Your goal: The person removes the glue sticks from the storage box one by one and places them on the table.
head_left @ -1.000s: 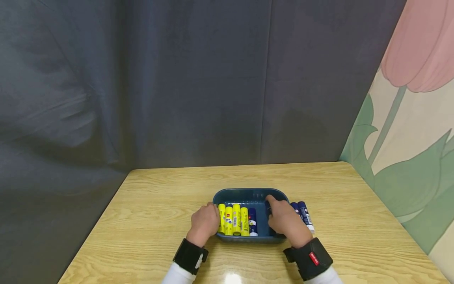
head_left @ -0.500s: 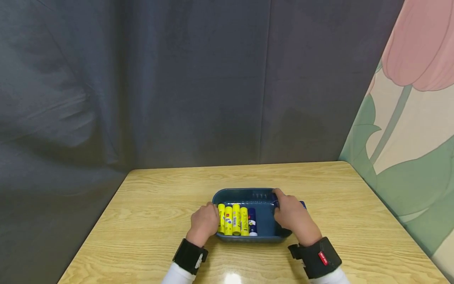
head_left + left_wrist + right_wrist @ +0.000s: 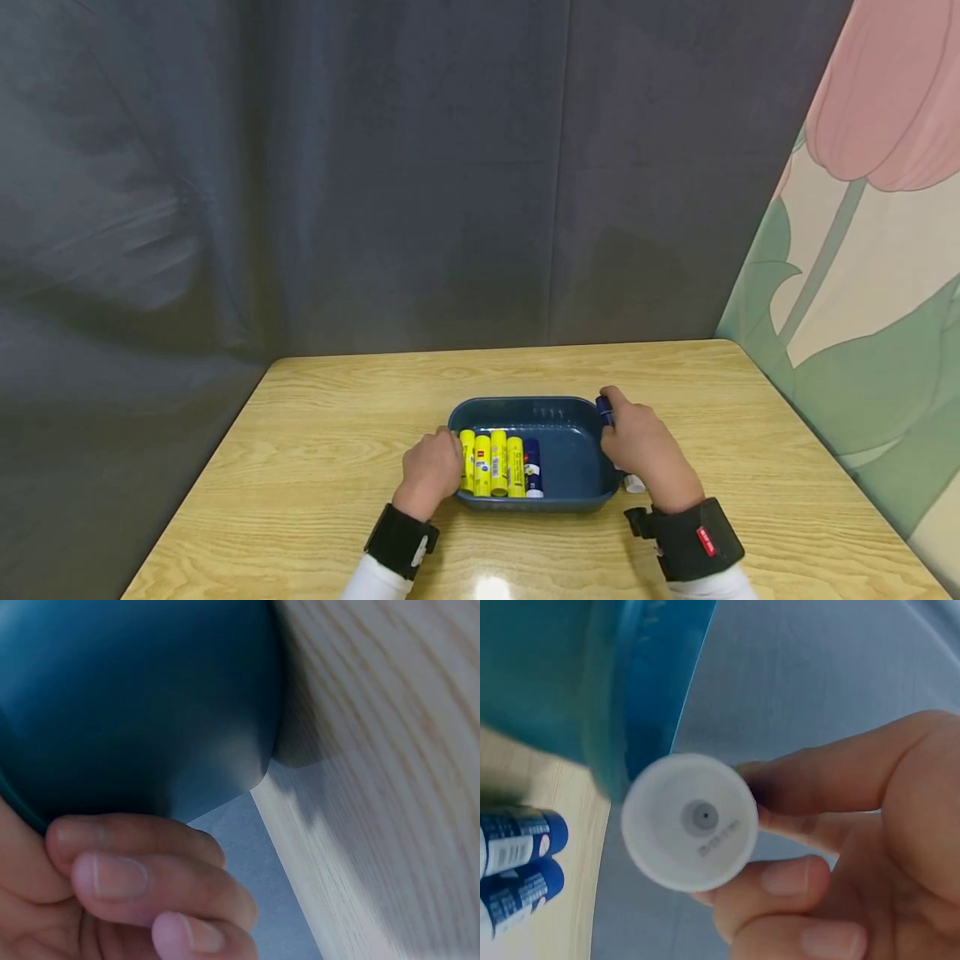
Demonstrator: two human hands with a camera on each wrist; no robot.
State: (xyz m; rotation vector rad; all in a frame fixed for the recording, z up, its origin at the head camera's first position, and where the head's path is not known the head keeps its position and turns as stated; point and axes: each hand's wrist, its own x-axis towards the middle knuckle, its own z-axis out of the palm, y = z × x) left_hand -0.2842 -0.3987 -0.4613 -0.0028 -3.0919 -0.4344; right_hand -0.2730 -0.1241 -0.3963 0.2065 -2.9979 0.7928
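My left hand [image 3: 433, 462] grips the left rim of a dark blue tray [image 3: 573, 467], with fingers curled against its side in the left wrist view. Beyond the tray's right rim, my right hand [image 3: 651, 454] holds a dark blue glue stick [image 3: 604, 409] between thumb and fingers. Its white base [image 3: 656, 847] faces the right wrist camera. Inside the tray's left part, several yellow glue sticks [image 3: 482, 467] lie side by side, with one blue glue stick [image 3: 532, 468] at their right.
Two more blue glue sticks [image 3: 514, 840] lie on the wooden table [image 3: 360, 400] right of the tray. In the head view my right hand mostly covers them. A grey curtain [image 3: 420, 183] hangs behind the table; a painted wall [image 3: 885, 333] stands at the right.
My right hand has moved right, from inside the tray to beyond its right rim, carrying the blue glue stick out. The left hand has stayed on the rim.
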